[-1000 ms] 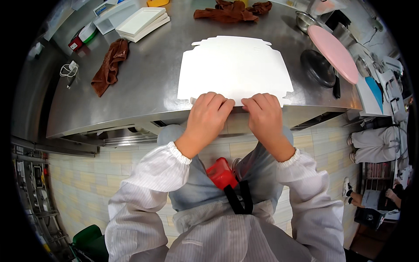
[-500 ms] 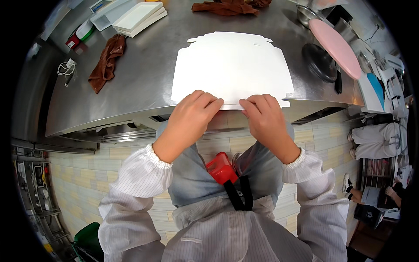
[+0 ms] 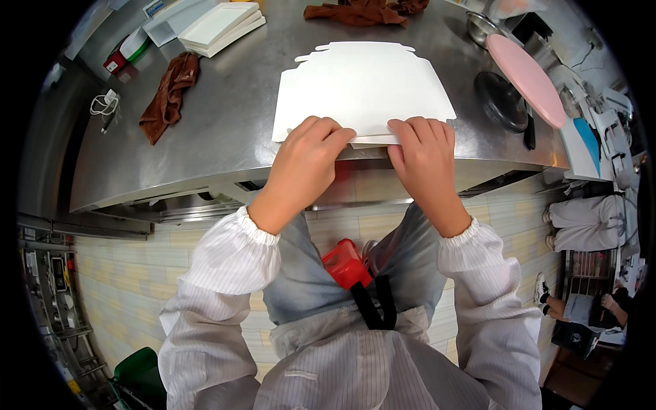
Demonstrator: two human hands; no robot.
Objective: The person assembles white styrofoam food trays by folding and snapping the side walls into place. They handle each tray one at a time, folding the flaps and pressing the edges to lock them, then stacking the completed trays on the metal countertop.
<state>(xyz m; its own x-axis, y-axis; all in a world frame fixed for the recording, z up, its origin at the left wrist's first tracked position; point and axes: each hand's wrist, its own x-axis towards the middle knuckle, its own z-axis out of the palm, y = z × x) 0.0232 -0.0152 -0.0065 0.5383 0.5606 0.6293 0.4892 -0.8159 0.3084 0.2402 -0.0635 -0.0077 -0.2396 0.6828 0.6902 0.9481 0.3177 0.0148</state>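
Observation:
A flat white cardboard box blank (image 3: 362, 89) with cut tabs lies on the steel table, its near edge toward me. My left hand (image 3: 311, 154) pinches the left part of that near edge, thumb and fingers closed on the card. My right hand (image 3: 425, 154) grips the right part of the same edge with its fingers curled over it. Between the hands the near flap is bent along its crease, and a strip of its lower side shows. My fingers hide the outer parts of the flap.
Brown cloths (image 3: 171, 96) lie on the steel table (image 3: 232, 102) at left and at the far edge. Stacked white trays (image 3: 222, 31) stand back left, near a white cable (image 3: 104, 104). At right are a pink round board (image 3: 526, 78), a black pan lid (image 3: 499, 101) and a metal bowl (image 3: 480, 27).
Both hands have moved slightly away from me, with the right one shifting a little to the right. The near flap is now bent along its crease, where before it lay nearly flat.

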